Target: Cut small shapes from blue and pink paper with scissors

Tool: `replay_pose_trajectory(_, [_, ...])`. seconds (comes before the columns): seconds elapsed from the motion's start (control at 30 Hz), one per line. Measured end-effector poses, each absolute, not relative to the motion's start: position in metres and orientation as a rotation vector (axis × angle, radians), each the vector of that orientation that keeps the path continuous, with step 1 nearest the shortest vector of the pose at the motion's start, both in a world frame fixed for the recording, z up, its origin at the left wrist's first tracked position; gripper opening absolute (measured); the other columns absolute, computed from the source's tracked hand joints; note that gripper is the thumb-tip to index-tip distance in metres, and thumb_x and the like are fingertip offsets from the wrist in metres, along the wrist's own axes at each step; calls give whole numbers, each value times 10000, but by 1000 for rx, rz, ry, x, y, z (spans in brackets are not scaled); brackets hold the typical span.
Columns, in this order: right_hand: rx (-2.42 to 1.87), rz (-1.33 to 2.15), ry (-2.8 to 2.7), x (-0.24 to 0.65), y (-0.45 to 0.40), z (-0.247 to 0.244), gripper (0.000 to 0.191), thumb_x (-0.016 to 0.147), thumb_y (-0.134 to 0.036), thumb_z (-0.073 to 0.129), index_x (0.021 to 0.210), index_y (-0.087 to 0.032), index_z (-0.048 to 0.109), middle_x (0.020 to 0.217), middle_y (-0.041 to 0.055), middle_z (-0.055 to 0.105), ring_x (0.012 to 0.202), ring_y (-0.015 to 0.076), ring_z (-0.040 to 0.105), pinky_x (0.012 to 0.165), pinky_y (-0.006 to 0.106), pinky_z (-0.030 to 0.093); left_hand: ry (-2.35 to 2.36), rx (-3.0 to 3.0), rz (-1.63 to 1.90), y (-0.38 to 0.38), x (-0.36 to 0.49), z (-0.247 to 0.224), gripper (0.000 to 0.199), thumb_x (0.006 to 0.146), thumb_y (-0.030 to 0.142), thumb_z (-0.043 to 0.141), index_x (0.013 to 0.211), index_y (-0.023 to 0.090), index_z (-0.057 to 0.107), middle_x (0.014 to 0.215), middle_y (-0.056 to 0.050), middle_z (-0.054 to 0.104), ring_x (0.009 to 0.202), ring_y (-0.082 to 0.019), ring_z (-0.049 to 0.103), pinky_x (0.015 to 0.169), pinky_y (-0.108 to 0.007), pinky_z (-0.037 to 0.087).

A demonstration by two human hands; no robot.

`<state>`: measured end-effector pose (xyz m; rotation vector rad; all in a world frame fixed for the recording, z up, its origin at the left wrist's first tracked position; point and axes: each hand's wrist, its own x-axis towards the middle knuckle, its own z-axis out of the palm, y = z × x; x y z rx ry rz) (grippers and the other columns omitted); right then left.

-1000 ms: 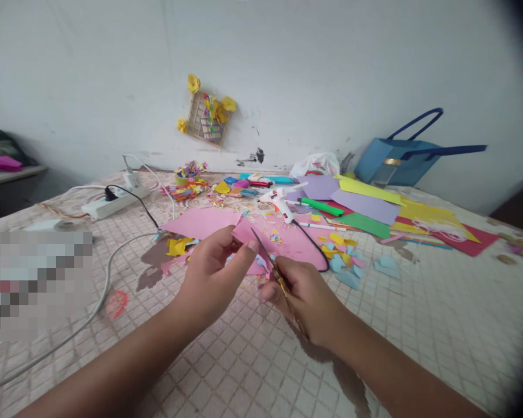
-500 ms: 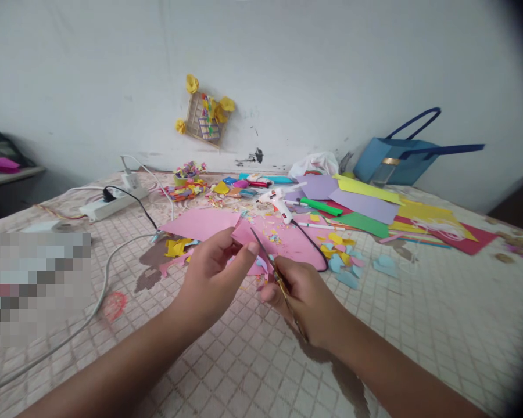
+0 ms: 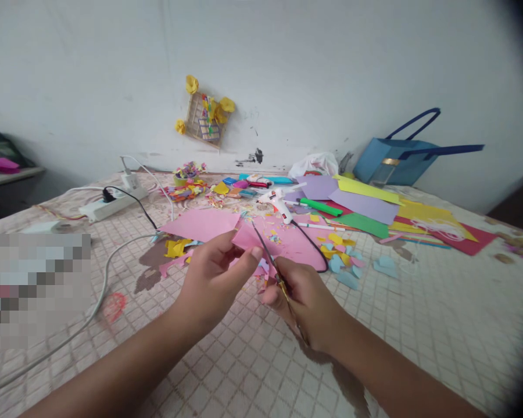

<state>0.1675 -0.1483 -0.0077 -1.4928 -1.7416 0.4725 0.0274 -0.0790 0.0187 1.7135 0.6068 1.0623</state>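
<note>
Between thumb and fingers, my left hand (image 3: 215, 273) pinches a small piece of pink paper (image 3: 245, 237). My right hand (image 3: 307, 299) is closed around a pair of scissors (image 3: 280, 283), whose blades point up and to the left. The blades lie at the right edge of the held paper, close to my left thumb tip. Whether they are cutting at this instant, I cannot tell. Below and behind the hands is a larger pink sheet (image 3: 200, 223) on the table, strewn with tiny scraps. My right fingers partly cover the scissor handles.
A white glue gun (image 3: 277, 203) rests on the pink sheet. Yellow and blue paper pieces (image 3: 342, 261) lie right of it. A power strip (image 3: 113, 203) with cables is at left. Coloured sheets (image 3: 366, 206) and a blue bag (image 3: 396, 161) are at right, near the wall.
The hands and scissors have barely shifted. The scissor blades and the pink paper have moved very slightly, with the paper's edge turned a little.
</note>
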Motion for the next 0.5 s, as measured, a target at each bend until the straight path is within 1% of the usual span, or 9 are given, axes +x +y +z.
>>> replay_pose_trajectory(0.1, [-1471,471,-1752,168,-148,-8,479,824,-656,356,710,-193,402,603,-37,435,535,105,366,488,247,262,571,1686,1059,-79,28,18,129,765,273,582,677,178,580,671,-5,604,711,-154,583,659,-275,471])
replay_pose_trajectory(0.33, [-1477,506,-1727,169,-149,-10,432,832,-595,430,676,-196,375,572,-49,398,522,98,332,470,238,229,547,1652,1072,-78,27,17,84,762,242,597,711,180,622,682,3,621,681,-127,568,634,-242,460])
replay_pose_trajectory(0.5, [-1471,501,-1722,168,-149,-9,399,840,-556,454,685,-197,376,575,-51,399,522,98,340,475,237,232,542,1641,1044,-78,28,17,83,761,238,598,711,175,618,682,0,618,665,-127,563,649,-255,465])
